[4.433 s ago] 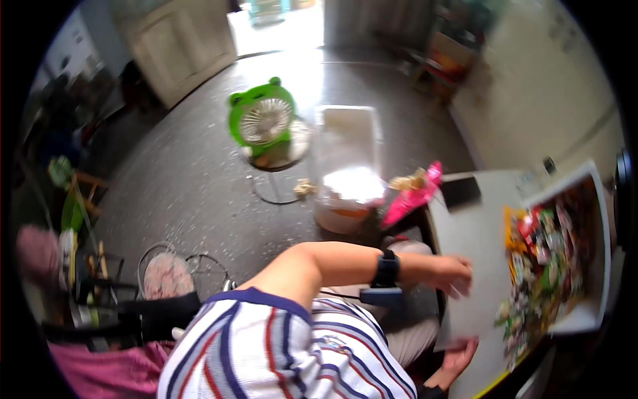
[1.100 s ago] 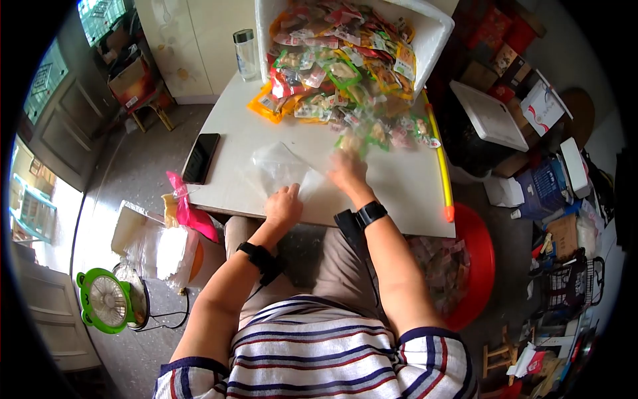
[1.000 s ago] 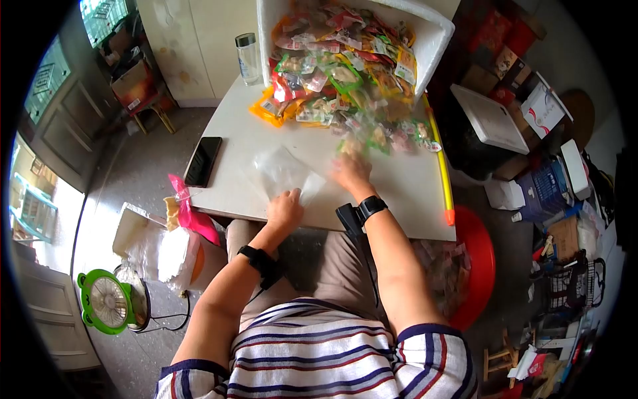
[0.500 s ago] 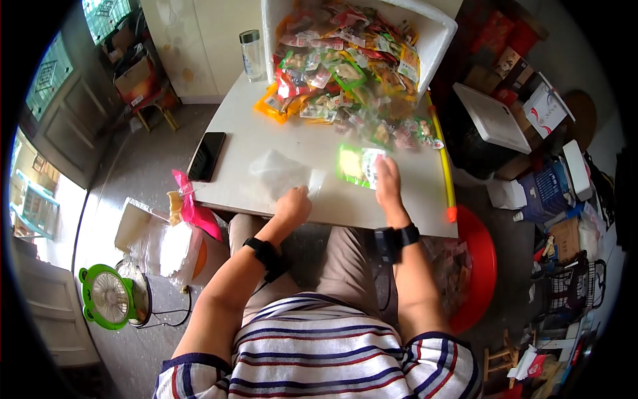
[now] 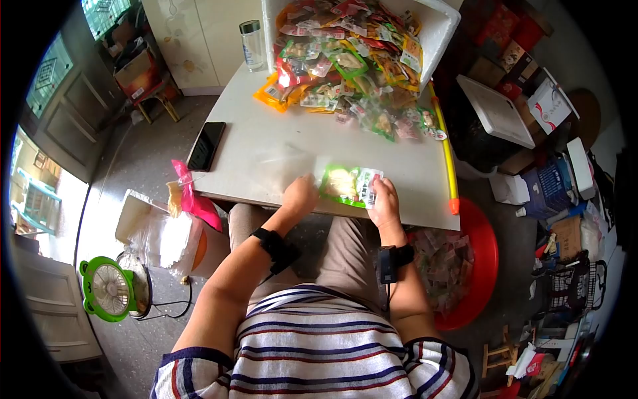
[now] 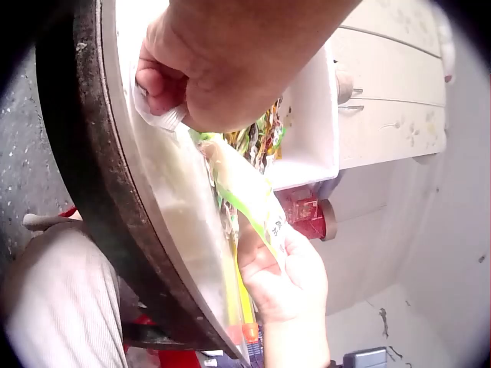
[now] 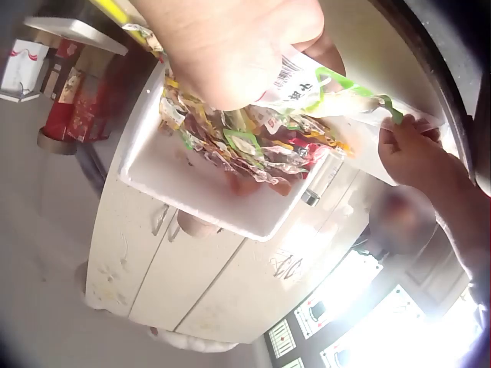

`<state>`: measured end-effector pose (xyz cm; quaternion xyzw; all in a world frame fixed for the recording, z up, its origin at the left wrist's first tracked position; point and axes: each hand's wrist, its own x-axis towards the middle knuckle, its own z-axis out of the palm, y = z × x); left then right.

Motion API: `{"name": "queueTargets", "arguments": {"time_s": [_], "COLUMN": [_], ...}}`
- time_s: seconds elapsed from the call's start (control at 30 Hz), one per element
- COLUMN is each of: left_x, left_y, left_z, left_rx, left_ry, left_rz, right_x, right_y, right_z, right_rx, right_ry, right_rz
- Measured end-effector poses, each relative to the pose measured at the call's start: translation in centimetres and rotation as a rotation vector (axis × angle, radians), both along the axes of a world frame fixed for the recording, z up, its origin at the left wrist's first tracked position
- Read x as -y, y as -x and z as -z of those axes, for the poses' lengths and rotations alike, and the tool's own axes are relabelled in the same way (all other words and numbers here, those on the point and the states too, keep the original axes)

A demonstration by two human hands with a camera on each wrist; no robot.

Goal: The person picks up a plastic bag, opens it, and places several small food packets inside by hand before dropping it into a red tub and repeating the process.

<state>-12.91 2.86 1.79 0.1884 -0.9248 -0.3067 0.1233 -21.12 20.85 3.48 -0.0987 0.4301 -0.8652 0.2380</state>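
My right hand pinches the white printed end of a green-and-white snack packet, pale food showing through its window. The packet lies across the gap between the hands, over the near part of the table. At its other end is my left hand, fingers curled on the edge of a clear plastic bag that spreads faintly over the tabletop. In the left wrist view the bag's edge sticks out from under the curled fingers. The right wrist view has the packet's green end right at the left hand's fingertips.
A white foam box lies on its side at the back, its heap of snack packets spilling out. A glass bottle, a phone and a yellow stick are on the table. A red basin stands below right.
The head view has swung round to the table. My right hand has taken the packet from the pile's front and brought it nearer the body and the left hand, which keeps hold of the bag.
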Motion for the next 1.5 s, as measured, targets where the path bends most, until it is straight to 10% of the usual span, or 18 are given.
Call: {"name": "queueTargets", "arguments": {"time_s": [0.43, 0.57, 0.63, 0.77, 1.1, 1.3, 1.5], "left_x": [-1.2, -1.3, -1.4, -1.9, -1.5, -1.4, -0.3], "left_y": [-0.7, -1.2, -1.4, -1.8, -2.0, -2.1, -2.1], "left_z": [-0.3, -0.4, -0.1, -0.7, -1.5, -1.5, -0.1], "left_rx": [-0.053, -0.049, -0.056, -0.048, -0.047, -0.119, -0.124], "left_ry": [-0.026, 0.011, 0.043, 0.068, 0.038, 0.067, 0.21], "left_rz": [-0.001, 0.007, 0.002, 0.02, 0.064, 0.121, 0.079], "right_x": [4.0, 5.0, 3.7, 3.3, 6.4, 9.6, 7.3], "right_y": [0.2, 0.4, 1.4, 2.2, 1.8, 3.1, 1.6], "right_z": [3.1, 4.5, 2.7, 1.9, 0.0, 6.4, 0.4], "right_rx": [0.027, -0.163, -0.401, -0.455, -0.326, -0.123, -0.162], "right_ry": [0.068, -0.257, -0.889, -1.024, -0.84, -0.578, -0.596], "right_rz": [0.118, 0.119, -0.066, -0.196, -0.508, -0.353, -0.404]}}
